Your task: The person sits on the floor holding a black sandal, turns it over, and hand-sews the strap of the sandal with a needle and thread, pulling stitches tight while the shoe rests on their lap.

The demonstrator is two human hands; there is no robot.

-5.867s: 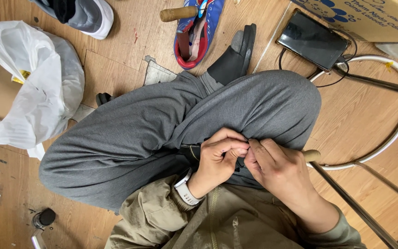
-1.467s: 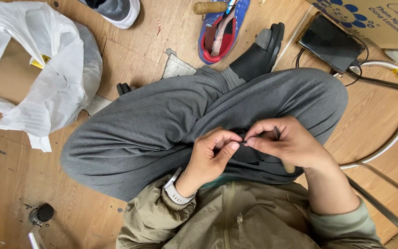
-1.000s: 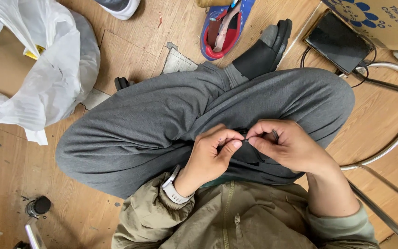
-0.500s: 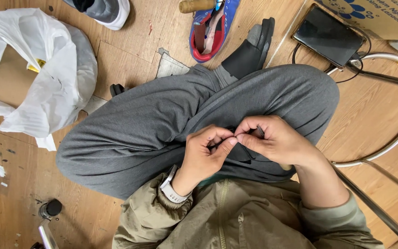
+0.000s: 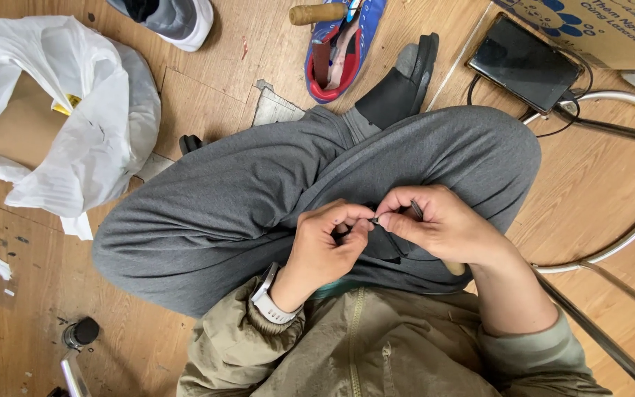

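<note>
Over the crossed grey-trousered legs, fingers (image 5: 365, 226) of the left hand (image 5: 325, 246) and right hand (image 5: 442, 224) pinched shut on a tiny dark piece (image 5: 376, 219). A white plastic bag (image 5: 90, 140) holding a brown box (image 5: 20, 132) lay far left on the floor; a printed cardboard box (image 5: 611, 29) sat top right, beside a black phone (image 5: 525, 64).

Dark rectangular phone screen (image 5: 525, 63) is lying blank on the wooden floor (image 5: 214, 81) at top right, cable plugged in. Tan cardboard box with blue print (image 5: 611, 29) is sitting just beyond it at the top-right corner. Crumpled white plastic bag (image 5: 90, 140) is wrapping a brown cardboard package (image 5: 20, 131) at far left.
</note>
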